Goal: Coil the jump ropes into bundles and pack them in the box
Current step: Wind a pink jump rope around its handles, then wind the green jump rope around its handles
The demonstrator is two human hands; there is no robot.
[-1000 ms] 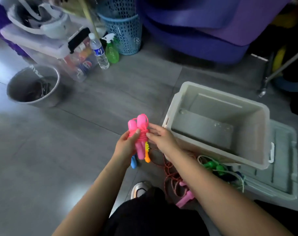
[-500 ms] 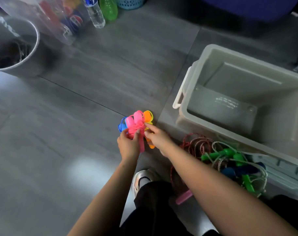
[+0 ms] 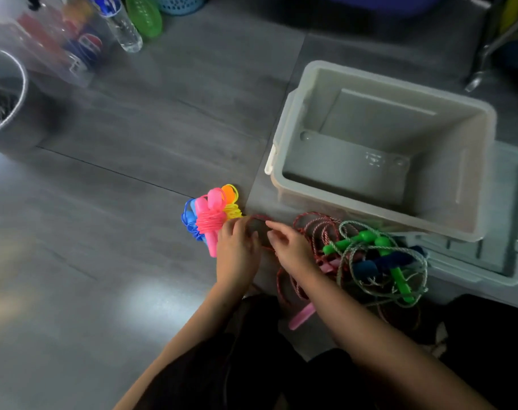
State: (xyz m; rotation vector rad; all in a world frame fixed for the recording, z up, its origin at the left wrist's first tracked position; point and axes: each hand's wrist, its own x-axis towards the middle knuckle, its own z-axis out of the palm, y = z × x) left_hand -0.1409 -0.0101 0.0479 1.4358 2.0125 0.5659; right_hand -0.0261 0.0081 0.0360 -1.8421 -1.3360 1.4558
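Crouching over a grey tiled floor, a person works with two bare hands near the middle of the view. The left hand (image 3: 237,247) rests beside a finished pink bundle (image 3: 209,221), a jump rope wound tight round its two pink handles; whether its fingers hold that bundle or only touch it is hard to tell. Blue (image 3: 189,221) and yellow-orange (image 3: 232,202) bundles lie touching the pink one, at ten and one o'clock from it. The right hand (image 3: 290,247) has its fingers loosely curled, and it appears to pinch a strand of red-and-white twisted rope (image 3: 311,232) that trails between the two hands. At three o'clock from the hands sits a tangled heap: that red rope, a pale green twisted rope with green handles (image 3: 367,239), and dark blue handles (image 3: 381,263). A loose pink handle (image 3: 302,315) lies at six o'clock, near the person's dark trousers. The grey plastic box (image 3: 284,137) stands open at one o'clock with no ropes visible inside, its lid (image 3: 488,261) under and beside it at three o'clock. Probably the red rope is being taken up for coiling. The risk lies in the heap: the red strands look threaded through the green ones, so pulling hard could drag the whole tangle along or tighten a knot. The left hand, so near the bundles, might also knock the pink one and loosen its winding. At eleven o'clock stand a water bottle (image 3: 123,28) and a green spray bottle (image 3: 144,16), blurred.
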